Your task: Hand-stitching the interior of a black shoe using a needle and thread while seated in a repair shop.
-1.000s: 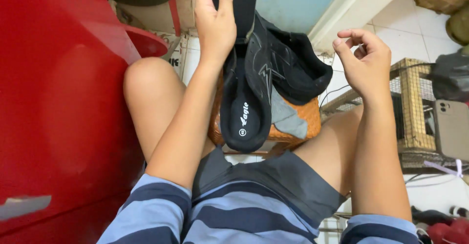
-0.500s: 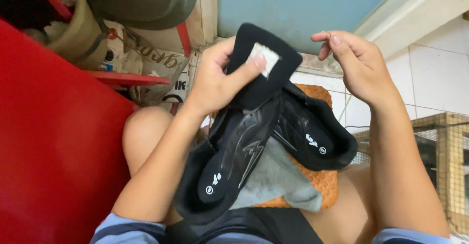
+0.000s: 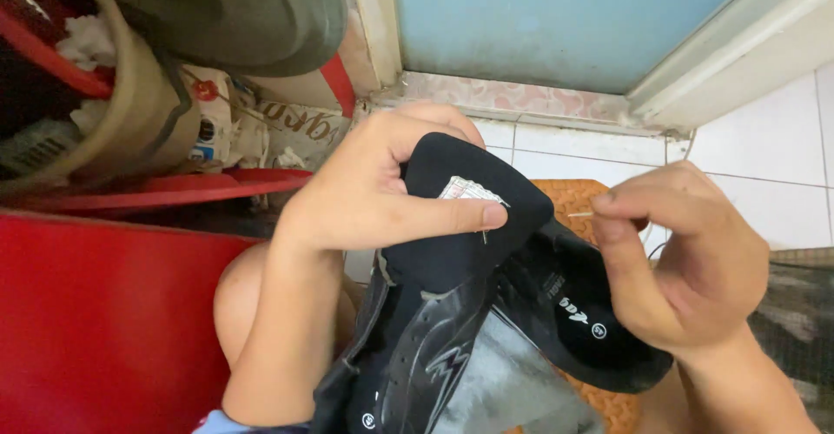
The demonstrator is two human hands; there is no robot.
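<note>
black shoe held up over lap, tongue with white label bent back. left hand clamps tongue, thumb pressed across label. right hand fingertips pinched shut on thin needle, just beside tongue. orange mat beneath, red panel at left.

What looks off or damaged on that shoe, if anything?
One oddity: the black shoe has its tongue pulled up and folded back, pinned by the left hand. Its white label looks partly loose. The right hand pinches a thin needle-like thing beside it. No tear is clearly visible.
</note>
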